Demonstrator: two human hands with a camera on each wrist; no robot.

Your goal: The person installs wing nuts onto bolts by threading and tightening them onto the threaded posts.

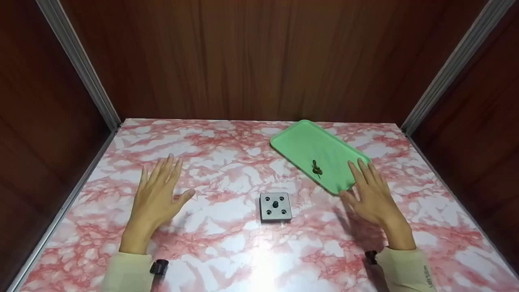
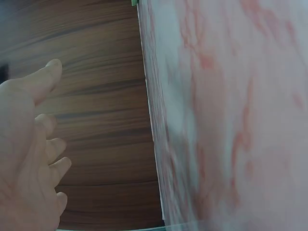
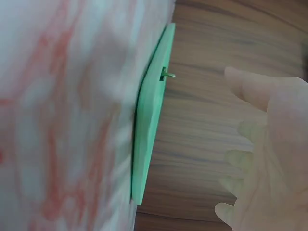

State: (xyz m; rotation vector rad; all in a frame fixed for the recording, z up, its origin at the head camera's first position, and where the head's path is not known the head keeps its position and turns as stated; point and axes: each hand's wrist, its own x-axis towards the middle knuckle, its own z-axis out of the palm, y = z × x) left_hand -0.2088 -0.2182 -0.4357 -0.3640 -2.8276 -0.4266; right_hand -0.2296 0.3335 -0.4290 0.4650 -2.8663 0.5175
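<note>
A square grey metal block (image 1: pixel 275 207) lies on the table between the hands, with a hole near each corner and a dark spot at its centre. To its upper right, a light green tray (image 1: pixel 302 140) lies at a slant. On the tray sits a little cluster of dark brownish pieces (image 1: pixel 317 168), too small to identify. My left hand (image 1: pixel 158 198) is held above the table left of the block, fingers straight and holding nothing. Fingers extended, my right hand (image 1: pixel 373 194) hovers near the tray's front right corner; the right wrist view shows it apart from the tray.
The table (image 1: pixel 211 178) has a red and white marbled top. Dark wooden panels (image 1: pixel 243 61) enclose it at the back and both sides, with grey metal posts (image 1: pixel 83 65) in the corners. Small black devices (image 1: pixel 159 267) sit at both sleeve cuffs.
</note>
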